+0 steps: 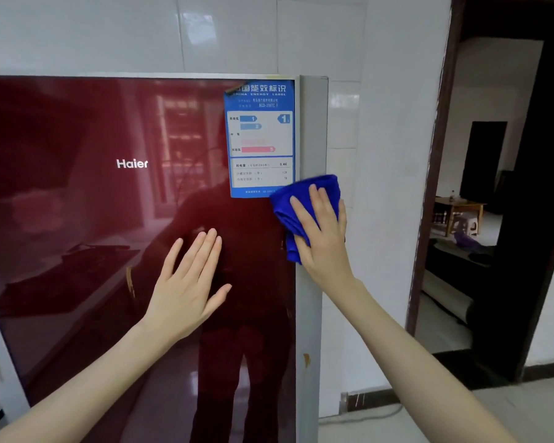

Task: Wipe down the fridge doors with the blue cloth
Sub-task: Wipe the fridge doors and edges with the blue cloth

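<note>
A glossy dark red fridge door (77, 203) fills the left and middle of the view, with a grey side edge (312, 129) on its right. My right hand (322, 231) presses a bunched blue cloth (304, 195) flat against the door's right edge, just below a blue and white energy label (259, 139). The cloth overlaps the grey edge. My left hand (189, 282) lies flat on the door, fingers spread, left of the cloth and holding nothing.
White tiled wall (381, 155) stands right of the fridge. Further right a dark-framed doorway (435, 174) opens onto another room with a small wooden table (461, 209). A cable runs along the floor by the skirting at the lower right.
</note>
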